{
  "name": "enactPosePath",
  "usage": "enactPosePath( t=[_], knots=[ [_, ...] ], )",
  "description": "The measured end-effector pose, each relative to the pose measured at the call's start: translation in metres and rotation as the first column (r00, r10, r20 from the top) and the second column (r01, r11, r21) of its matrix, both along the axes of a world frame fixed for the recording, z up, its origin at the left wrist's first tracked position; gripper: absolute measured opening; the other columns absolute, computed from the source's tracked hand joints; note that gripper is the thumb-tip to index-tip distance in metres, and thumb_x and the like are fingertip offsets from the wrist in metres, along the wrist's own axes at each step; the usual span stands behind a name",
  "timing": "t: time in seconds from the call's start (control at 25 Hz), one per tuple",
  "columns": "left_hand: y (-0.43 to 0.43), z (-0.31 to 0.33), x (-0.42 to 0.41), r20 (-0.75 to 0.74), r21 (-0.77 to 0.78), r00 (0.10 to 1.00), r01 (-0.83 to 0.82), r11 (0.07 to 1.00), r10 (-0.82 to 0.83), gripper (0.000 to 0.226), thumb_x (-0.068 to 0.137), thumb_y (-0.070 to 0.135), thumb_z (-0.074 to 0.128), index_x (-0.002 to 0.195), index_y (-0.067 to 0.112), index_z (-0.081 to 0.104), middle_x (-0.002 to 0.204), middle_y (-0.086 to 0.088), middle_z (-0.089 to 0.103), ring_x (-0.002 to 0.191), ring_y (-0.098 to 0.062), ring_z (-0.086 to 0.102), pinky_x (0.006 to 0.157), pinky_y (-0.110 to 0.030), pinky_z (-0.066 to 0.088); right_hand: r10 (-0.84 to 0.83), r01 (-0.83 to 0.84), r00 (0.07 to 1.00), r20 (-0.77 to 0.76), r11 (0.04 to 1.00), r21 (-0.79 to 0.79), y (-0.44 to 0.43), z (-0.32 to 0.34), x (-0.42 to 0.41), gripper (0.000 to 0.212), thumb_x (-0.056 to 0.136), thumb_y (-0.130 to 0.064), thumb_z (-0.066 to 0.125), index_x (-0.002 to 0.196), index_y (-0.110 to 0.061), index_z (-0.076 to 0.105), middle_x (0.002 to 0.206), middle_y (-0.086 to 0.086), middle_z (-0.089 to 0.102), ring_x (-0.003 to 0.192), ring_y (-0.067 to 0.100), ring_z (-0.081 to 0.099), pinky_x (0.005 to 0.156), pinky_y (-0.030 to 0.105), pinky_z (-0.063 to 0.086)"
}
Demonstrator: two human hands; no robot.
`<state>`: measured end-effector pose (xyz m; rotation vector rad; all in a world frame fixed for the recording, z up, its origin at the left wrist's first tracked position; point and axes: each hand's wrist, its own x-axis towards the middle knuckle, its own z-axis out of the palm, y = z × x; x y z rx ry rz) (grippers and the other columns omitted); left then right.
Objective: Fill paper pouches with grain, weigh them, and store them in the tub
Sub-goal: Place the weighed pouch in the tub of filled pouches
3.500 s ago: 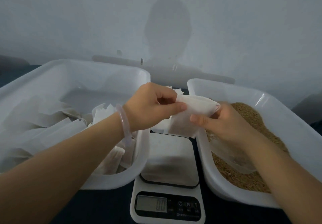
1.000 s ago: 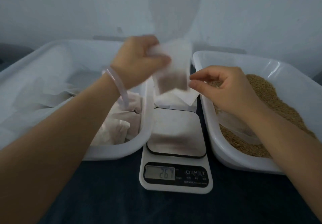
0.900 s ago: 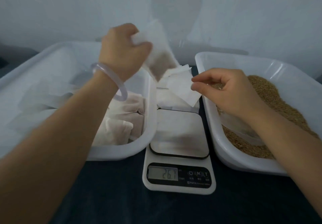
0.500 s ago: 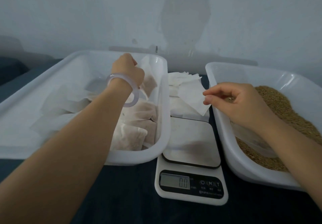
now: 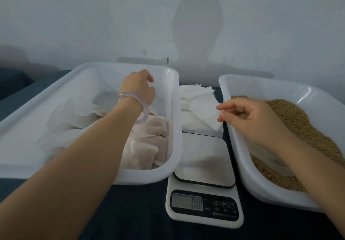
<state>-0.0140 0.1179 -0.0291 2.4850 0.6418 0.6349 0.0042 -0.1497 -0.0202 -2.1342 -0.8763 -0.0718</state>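
I'm hovering left hand (image 5: pixel 139 88) loose and empty over tub (image 5: pixel 104 65); right hand (image 5: pixel 250 117) at empty paper pouch (image 5: pixel 203 107), pinch unclear. Light, floppy; I'm judging corner grip best.

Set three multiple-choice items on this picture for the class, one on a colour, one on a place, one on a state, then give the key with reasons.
1. What colour is the grain in the right tub?
A. white
B. green
C. golden brown

2. Where does the stack of empty paper pouches lie?
A. in the right tub
B. behind the kitchen scale, between the left tub and the right one
C. on top of the scale

3. What state is the scale's platform in?
A. bare, with the display reading 0.0
B. carrying a pouch
C. heaped with grain

Key: 1 C, the heap is golden brown; 2 B, the stack shows beyond the platform, in the gap between the tubs; 3 A, nothing rests on the plate.
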Motion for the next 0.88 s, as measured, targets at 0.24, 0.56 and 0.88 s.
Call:
enactPosePath(
  t=[0.24, 0.56, 0.88],
  knots=[
    [-0.046, -0.005, 0.001, -0.017, -0.065, 0.916, 0.400, 0.914, -0.401, 0.034, 0.080, 0.030, 0.069, 0.113, 0.022, 0.061, 0.107, 0.004, 0.056, 0.101, -0.015, 0.052, 0.083, -0.021, 0.037, -0.017, 0.018, 1.000, 0.011, 0.995, -0.098, 0.002, -0.001, 0.001, 0.014, 0.085, -0.025, 0.065, 0.097, -0.033, 0.067, 0.079, -0.019, 0.070, 0.085, -0.006, 0.061, 0.082, 0.018, 0.045],
    [-0.064, -0.009, -0.007, -0.108, 0.227, 0.899, 0.439, 0.869, -0.425, 0.039, 0.083, 0.015, 0.053, 0.122, 0.015, 0.052, 0.114, -0.008, 0.058, 0.110, -0.024, 0.042, 0.086, -0.027, 0.034, -0.046, 0.143, 0.989, 0.143, 0.575, -0.806, 0.063, 0.010, 0.027, 0.024, 0.093, -0.021, 0.050, 0.071, -0.014, 0.044, 0.081, 0.006, 0.051, 0.064, 0.016, 0.047, 0.053, 0.027, 0.037],
    [-0.066, -0.012, -0.005, -0.059, 0.185, 0.907, 0.421, 0.888, -0.417, 0.038, 0.083, 0.016, 0.052, 0.120, 0.013, 0.050, 0.115, -0.005, 0.059, 0.109, -0.021, 0.042, 0.080, -0.022, 0.032, -0.109, 0.137, 0.989, 0.097, 0.462, -0.876, 0.105, -0.034, 0.071, 0.023, 0.090, -0.004, 0.045, 0.111, -0.007, 0.055, 0.100, 0.011, 0.057, 0.099, 0.030, 0.055, 0.075, 0.033, 0.040]
  ],
)
